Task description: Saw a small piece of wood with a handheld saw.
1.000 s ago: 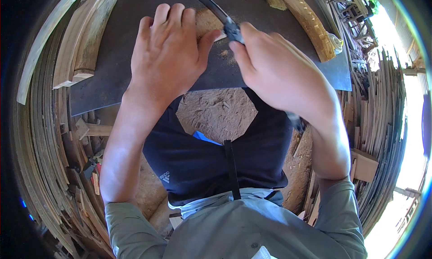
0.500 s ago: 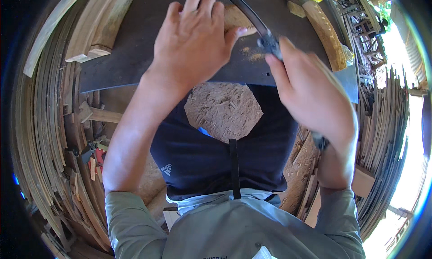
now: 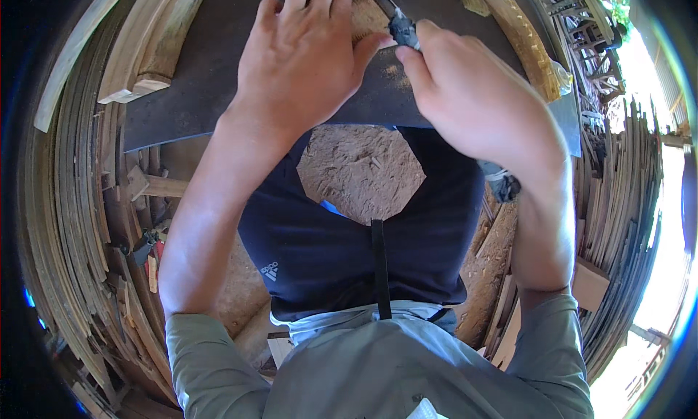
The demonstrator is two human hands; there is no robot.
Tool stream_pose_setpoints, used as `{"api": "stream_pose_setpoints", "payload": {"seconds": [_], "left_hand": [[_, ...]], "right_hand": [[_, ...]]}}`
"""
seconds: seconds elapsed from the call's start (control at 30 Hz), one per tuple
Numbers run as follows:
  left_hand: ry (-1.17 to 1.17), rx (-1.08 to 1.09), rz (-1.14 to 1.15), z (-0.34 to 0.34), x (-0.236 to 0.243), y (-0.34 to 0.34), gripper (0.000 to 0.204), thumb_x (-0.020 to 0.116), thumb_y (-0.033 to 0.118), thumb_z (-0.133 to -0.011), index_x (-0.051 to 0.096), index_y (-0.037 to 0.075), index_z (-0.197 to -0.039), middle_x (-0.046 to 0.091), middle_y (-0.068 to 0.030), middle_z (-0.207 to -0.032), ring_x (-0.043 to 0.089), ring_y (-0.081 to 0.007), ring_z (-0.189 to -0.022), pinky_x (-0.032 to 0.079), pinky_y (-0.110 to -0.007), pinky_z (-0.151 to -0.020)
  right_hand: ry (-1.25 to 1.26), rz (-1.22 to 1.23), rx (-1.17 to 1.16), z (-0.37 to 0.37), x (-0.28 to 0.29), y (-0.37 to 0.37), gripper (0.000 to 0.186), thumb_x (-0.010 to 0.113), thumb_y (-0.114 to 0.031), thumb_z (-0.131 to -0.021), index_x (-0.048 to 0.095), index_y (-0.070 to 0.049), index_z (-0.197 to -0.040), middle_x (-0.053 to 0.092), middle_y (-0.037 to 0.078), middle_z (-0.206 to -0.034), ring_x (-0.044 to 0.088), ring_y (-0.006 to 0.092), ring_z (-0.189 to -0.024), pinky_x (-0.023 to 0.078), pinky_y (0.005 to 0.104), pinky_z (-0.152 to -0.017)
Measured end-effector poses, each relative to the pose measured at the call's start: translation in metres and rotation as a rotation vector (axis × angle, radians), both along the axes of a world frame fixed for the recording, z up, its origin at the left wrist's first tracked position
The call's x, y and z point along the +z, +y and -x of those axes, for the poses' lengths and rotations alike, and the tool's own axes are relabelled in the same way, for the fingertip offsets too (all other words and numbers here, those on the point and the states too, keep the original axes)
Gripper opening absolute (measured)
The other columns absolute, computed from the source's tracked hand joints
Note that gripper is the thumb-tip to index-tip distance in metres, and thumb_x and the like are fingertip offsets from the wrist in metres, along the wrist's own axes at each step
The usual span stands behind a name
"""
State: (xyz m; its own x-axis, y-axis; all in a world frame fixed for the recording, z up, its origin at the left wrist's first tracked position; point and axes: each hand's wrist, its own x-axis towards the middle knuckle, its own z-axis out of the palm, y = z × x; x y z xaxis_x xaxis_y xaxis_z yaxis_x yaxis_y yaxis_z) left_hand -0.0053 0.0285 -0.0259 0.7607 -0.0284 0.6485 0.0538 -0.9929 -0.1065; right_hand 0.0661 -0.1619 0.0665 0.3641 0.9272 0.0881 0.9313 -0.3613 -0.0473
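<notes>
Dark work table (image 3: 218,77) across the top of the frame, curved wood strips (image 3: 65,222) stacked along the left edge, left hand (image 3: 305,55) pressed flat with fingers spread on a wood piece (image 3: 367,19) at top centre, right hand (image 3: 472,99) closed around a dark-handled tool (image 3: 401,30) just beside it

The left hand (image 3: 302,59) covers most of the small wooden piece (image 3: 367,19); only a strip shows past its fingers. The dark tool (image 3: 402,30) runs off the top edge beyond the right hand's (image 3: 472,99) fingertips, and its handle is hidden inside the fist, so its kind stays unclear.
</notes>
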Motion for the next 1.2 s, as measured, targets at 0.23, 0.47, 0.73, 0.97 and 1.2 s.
{"api": "stream_pose_setpoints", "payload": {"seconds": [0.23, 0.47, 0.73, 0.97, 1.2], "left_hand": [[0.024, 0.037, 0.017, 0.007, 0.008, -0.006, 0.044, 0.061, 0.047, -0.107, 0.068, 0.004, -0.106, 0.067, -0.0121, -0.104, 0.065, -0.0313, -0.105, 0.053, -0.047, -0.09], [0.042, 0.075, 0.014, 0.002, 0.001, -0.004, 0.049, 0.064, 0.053, -0.105, 0.069, 0.005, -0.112, 0.065, -0.0081, -0.108, 0.062, -0.0288, -0.112, 0.052, -0.047, -0.093], [0.185, 0.122, 0.118, 0.0, 0.006, -0.014, 0.054, 0.062, 0.052, -0.106, 0.065, 0.002, -0.128, 0.067, -0.0124, -0.123, 0.06, -0.0333, -0.119, 0.05, -0.05, -0.1], [0.125, 0.104, 0.223, -0.001, 0.004, -0.013, 0.054, 0.065, 0.049, -0.106, 0.067, 0.001, -0.129, 0.068, -0.013, -0.122, 0.059, -0.0334, -0.121, 0.047, -0.049, -0.103], [0.108, 0.158, 0.235, 0.003, 0.016, -0.023, 0.057, 0.075, 0.046, -0.1, 0.069, 0.001, -0.133, 0.066, -0.0127, -0.128, 0.058, -0.0354, -0.125, 0.046, -0.05, -0.108]], "right_hand": [[0.371, 0.181, -0.455, 0.017, 0.004, -0.017, 0.026, 0.056, -0.022, -0.114, 0.059, 0.002, -0.122, 0.067, 0.029, -0.09, 0.065, 0.0529, -0.086, 0.051, 0.0557, -0.076], [0.177, -0.015, -0.16, 0.006, -0.007, -0.021, 0.029, 0.056, -0.024, -0.114, 0.056, 0.005, -0.108, 0.064, 0.03, -0.079, 0.066, 0.0514, -0.081, 0.048, 0.0554, -0.07], [0.221, -0.223, -0.346, 0.001, 0.005, -0.057, 0.031, 0.057, -0.026, -0.113, 0.058, 0.005, -0.109, 0.065, 0.029, -0.071, 0.069, 0.0504, -0.072, 0.051, 0.0582, -0.066], [0.628, -0.485, -0.267, -0.01, -0.034, -0.087, 0.029, 0.06, -0.026, -0.113, 0.056, 0.0, -0.102, 0.062, 0.025, -0.068, 0.068, 0.0419, -0.064, 0.044, 0.0535, -0.059], [0.451, -0.51, -0.248, 0.001, -0.041, -0.111, 0.032, 0.064, -0.028, -0.11, 0.056, 0.003, -0.106, 0.063, 0.03, -0.071, 0.068, 0.0513, -0.073, 0.049, 0.0584, -0.065]]}}
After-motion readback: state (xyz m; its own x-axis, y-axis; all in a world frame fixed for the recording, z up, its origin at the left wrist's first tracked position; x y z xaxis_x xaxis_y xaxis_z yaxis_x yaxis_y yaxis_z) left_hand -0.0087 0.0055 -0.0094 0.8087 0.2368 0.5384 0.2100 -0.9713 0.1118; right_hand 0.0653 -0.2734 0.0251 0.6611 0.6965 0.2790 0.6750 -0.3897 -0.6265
